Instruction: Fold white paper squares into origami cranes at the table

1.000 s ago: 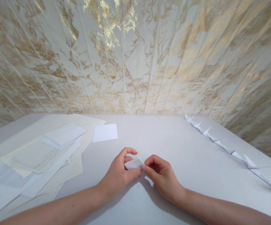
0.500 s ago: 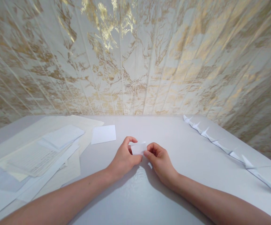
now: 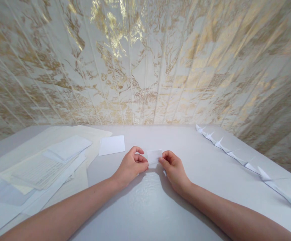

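A small white piece of folded paper (image 3: 154, 156) is held up between my two hands, just above the table. My right hand (image 3: 173, 169) pinches its right edge between thumb and curled forefinger. At the lower left corner, the thumb and a bent finger of my left hand (image 3: 131, 167) close on the paper, while the left forefinger arches above, apart from it. A square white sheet (image 3: 112, 145) lies flat on the table beyond my left hand.
Overlapping papers (image 3: 42, 170) and larger cream sheets (image 3: 95, 134) cover the left of the white table (image 3: 145, 207). Several folded paper cranes (image 3: 264, 174) stand in a row along the right edge. A gold-patterned curtain (image 3: 145, 67) hangs behind the table.
The folded paper has shifted slightly right and up. My left hand has slid from around the paper to its left corner; the right still grips the right edge.
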`<state>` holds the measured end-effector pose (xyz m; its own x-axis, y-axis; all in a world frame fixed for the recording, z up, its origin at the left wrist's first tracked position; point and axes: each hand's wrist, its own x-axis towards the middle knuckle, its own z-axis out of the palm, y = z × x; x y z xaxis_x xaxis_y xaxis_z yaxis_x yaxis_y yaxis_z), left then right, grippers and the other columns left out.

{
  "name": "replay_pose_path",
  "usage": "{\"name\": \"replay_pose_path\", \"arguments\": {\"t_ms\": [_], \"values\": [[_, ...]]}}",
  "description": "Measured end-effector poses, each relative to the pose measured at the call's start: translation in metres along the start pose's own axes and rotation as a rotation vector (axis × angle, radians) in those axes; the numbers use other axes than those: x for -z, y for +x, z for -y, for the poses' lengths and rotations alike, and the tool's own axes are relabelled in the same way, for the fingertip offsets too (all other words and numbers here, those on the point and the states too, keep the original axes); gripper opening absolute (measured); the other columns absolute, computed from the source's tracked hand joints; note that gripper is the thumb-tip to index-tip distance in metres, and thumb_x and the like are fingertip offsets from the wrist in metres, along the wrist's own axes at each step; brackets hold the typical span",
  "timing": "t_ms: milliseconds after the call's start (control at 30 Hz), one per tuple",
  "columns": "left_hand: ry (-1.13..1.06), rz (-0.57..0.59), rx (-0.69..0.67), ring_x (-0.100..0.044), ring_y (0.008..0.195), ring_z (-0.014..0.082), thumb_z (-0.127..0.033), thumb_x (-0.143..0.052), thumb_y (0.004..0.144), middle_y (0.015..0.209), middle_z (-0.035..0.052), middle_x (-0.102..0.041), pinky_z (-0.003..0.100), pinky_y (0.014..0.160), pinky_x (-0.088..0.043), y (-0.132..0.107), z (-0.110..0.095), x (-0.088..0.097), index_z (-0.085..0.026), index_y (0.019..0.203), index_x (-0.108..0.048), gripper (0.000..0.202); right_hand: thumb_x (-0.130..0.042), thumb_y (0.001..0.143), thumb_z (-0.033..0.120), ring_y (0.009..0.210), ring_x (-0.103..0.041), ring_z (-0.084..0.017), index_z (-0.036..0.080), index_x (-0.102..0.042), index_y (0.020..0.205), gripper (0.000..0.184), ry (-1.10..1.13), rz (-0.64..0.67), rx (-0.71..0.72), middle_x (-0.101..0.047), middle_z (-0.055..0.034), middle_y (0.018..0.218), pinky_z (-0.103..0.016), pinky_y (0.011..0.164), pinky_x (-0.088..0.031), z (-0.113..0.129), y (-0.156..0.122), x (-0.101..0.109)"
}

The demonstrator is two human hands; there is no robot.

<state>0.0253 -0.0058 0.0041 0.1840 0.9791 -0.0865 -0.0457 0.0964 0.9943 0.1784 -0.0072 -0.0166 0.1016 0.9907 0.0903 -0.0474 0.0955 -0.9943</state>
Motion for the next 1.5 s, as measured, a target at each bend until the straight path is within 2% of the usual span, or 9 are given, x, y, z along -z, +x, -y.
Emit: {"name": "replay_pose_path", "arguments": {"t_ms": [133,300,500,700,833,967,1167,1400,1500], "values": [[-0.071,0.033,0.032,-0.053,0.051,0.0073,-0.013,-0.062,0.062,0.053,-0.0063,-0.055,0.019,0.053,-0.040,0.003,0.003,0.004,-0.016,0.077,-0.048,0.021,-0.063,0.065,0.032,0.054,-0.037,-0.009,0.018,-0.047,0.065,0.021,0.031,-0.036,0.034,-0.044,0.0054,0.057,-0.022,0.051,-0.028,-0.001,0.004,0.004],[-0.268,0.113,0.032,-0.061,0.068,0.0105,-0.024,-0.070,0.066,0.073,0.0003,-0.062,0.021,0.065,-0.046,0.008,0.006,0.002,-0.013,0.076,-0.057,0.020,-0.065,0.065,0.035,0.054,-0.037,-0.009,0.017,-0.049,0.065,0.024,0.043,0.070,0.030,-0.046,0.0048,0.058,-0.022,0.051,-0.028,0.001,0.004,0.005],[-0.424,0.181,0.108,-0.064,0.060,0.0122,-0.028,-0.077,0.060,0.072,0.0019,-0.063,0.020,0.054,-0.049,0.011,0.007,0.000,-0.012,0.076,-0.058,0.030,-0.066,0.065,0.035,0.053,-0.038,-0.008,0.017,-0.050,0.065,0.024,0.067,0.111,0.023,-0.047,0.0046,0.058,-0.022,0.050,-0.029,0.002,0.001,0.004],[-0.554,0.208,0.168,-0.064,0.057,0.0111,-0.028,-0.077,0.060,0.067,0.0022,-0.066,0.017,0.055,-0.051,0.014,0.010,0.004,-0.011,0.077,-0.058,0.031,-0.066,0.066,0.034,0.050,-0.036,-0.008,0.017,-0.049,0.065,0.024,0.095,0.150,0.012,-0.044,0.0059,0.055,-0.022,0.049,-0.026,0.001,0.001,0.005],[-0.573,0.243,0.194,-0.065,0.059,0.0119,-0.027,-0.074,0.065,0.069,0.0037,-0.067,0.018,0.055,-0.051,0.016,0.010,0.005,-0.012,0.076,-0.057,0.025,-0.066,0.066,0.035,0.050,-0.036,-0.008,0.017,-0.050,0.065,0.024,0.098,0.187,0.012,-0.045,0.0058,0.054,-0.022,0.049,-0.026,0.000,0.000,0.006],[-0.563,0.289,0.226,-0.065,0.061,0.0126,-0.025,-0.070,0.070,0.077,0.0081,-0.068,0.019,0.058,-0.052,0.015,0.008,0.006,-0.009,0.084,-0.059,0.024,-0.067,0.065,0.035,0.050,-0.038,-0.008,0.017,-0.052,0.064,0.024,0.086,0.196,0.045,-0.047,0.0048,0.054,-0.022,0.050,-0.027,-0.001,0.000,0.006],[-0.481,0.125,0.169,-0.062,0.058,0.0111,-0.019,-0.067,0.069,0.070,0.0045,-0.067,0.019,0.056,-0.049,0.013,0.010,0.000,-0.011,0.075,-0.062,0.011,-0.066,0.068,0.038,0.052,-0.041,-0.009,0.017,-0.055,0.066,0.024,0.050,0.198,0.080,-0.049,0.0039,0.055,-0.023,0.051,-0.031,-0.001,0.001,0.006],[-0.126,-0.075,-0.065,-0.056,0.058,0.0118,-0.017,-0.066,0.063,0.062,0.0001,-0.063,0.024,0.059,-0.044,0.007,0.014,-0.005,-0.012,0.065,-0.059,0.009,-0.057,0.076,0.043,0.061,-0.047,-0.011,0.021,-0.051,0.093,0.029,0.009,0.218,0.143,-0.050,0.0018,0.072,-0.023,0.056,-0.039,0.000,-0.003,0.010],[-0.083,-0.108,-0.111,-0.058,0.061,0.0127,-0.013,-0.065,0.062,0.064,-0.0010,-0.064,0.024,0.060,-0.044,0.009,0.013,-0.001,-0.014,0.072,-0.057,0.013,-0.062,0.074,0.039,0.063,-0.048,-0.012,0.022,-0.049,0.098,0.032,-0.112,0.226,0.223,-0.050,0.0012,0.074,-0.025,0.059,-0.041,0.002,-0.005,0.011]]}}
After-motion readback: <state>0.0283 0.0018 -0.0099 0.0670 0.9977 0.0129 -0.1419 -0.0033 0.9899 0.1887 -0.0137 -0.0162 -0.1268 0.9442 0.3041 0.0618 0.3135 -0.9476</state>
